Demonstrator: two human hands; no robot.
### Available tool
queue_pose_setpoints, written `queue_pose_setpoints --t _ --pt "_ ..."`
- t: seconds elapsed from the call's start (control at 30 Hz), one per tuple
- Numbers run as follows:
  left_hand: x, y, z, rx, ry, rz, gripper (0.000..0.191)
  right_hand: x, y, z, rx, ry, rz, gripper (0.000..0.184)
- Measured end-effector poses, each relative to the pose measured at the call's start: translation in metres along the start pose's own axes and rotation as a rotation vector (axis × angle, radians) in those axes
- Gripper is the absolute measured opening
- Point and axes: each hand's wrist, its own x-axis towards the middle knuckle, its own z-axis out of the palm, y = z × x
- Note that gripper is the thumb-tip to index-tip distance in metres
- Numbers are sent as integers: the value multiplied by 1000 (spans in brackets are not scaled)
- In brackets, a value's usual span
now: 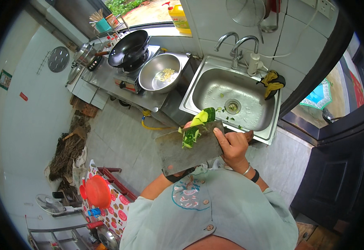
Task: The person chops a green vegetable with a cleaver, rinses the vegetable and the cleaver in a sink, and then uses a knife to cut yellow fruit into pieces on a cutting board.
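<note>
My right hand grips a broad cleaver by its handle, the thumb on the blade's upper corner. Green peel pieces with pale flesh cling to the flat of the blade. Behind its far edge shows a partly peeled green squash, pale yellow-green where the skin is off. My left hand holds the squash from beneath. Only some finger shows beside it, as the blade hides the rest. Both are close to the near left rim of a stainless steel sink, which has scraps of peel around its drain.
Left of the sink, a steel bowl with pale chopped bits stands by a gas stove bearing a black wok. Faucets rise behind the sink. Black-and-yellow gloves hang on its right rim. A table with red basin stands lower left.
</note>
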Motion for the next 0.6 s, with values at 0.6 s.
queue_pose_setpoints --t 0.6 --pt "1 -10 -5 40 4 14 33 1 5 10 -19 47 -70 39"
